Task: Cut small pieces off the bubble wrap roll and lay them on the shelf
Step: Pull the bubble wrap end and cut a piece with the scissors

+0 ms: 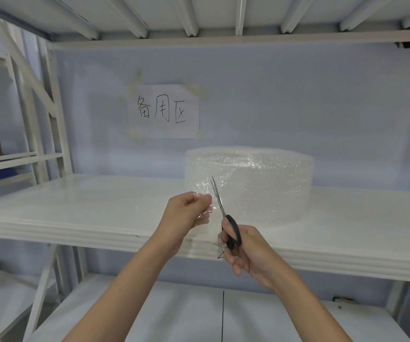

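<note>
The bubble wrap roll (248, 186) stands on end on the white shelf (75, 211), toward the back, with its loose end drawn forward to about 7 o'clock of the roll. The left hand (186, 215) pinches that loose flap, while the right hand (243, 250) grips the black-handled scissors (220, 206), fingers through the loops, blades nearly together and pointing to 12 o'clock against the film. By my reckoning a cut is under way; no finished pieces lie on the shelf that I can make out, so nearly all the task looks left. Nothing here serves as a container. A paper sign (165, 111) hangs on the wall at 11 o'clock of the roll.
</note>
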Action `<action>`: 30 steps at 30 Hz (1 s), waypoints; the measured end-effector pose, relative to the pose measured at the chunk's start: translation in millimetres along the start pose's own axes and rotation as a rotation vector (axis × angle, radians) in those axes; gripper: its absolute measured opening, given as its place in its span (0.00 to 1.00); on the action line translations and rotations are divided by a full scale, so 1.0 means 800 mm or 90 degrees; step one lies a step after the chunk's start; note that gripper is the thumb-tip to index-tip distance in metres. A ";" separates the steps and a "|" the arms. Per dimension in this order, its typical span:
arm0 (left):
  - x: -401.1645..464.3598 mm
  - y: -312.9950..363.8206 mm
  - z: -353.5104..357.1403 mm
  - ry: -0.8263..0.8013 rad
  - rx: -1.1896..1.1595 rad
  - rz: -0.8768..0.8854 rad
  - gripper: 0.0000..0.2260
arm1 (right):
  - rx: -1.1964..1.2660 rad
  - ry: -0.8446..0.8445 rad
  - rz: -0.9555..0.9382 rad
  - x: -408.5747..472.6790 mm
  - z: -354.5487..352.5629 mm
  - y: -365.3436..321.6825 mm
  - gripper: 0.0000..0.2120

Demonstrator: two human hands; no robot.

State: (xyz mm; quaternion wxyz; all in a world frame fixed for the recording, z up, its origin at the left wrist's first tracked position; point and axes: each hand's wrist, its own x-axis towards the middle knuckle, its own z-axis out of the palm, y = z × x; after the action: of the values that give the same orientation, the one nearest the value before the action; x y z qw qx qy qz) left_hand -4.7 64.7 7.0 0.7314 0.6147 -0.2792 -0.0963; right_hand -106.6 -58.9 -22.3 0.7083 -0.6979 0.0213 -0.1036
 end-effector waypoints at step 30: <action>-0.013 -0.011 -0.002 -0.017 0.115 0.107 0.07 | -0.057 0.045 0.010 0.009 0.003 -0.032 0.23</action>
State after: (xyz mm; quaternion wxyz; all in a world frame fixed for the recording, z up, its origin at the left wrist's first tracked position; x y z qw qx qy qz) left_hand -10.6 68.7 -4.1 0.6750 0.6512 -0.3466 -0.0174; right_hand -102.0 -57.7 4.4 0.6761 -0.7245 0.0561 -0.1214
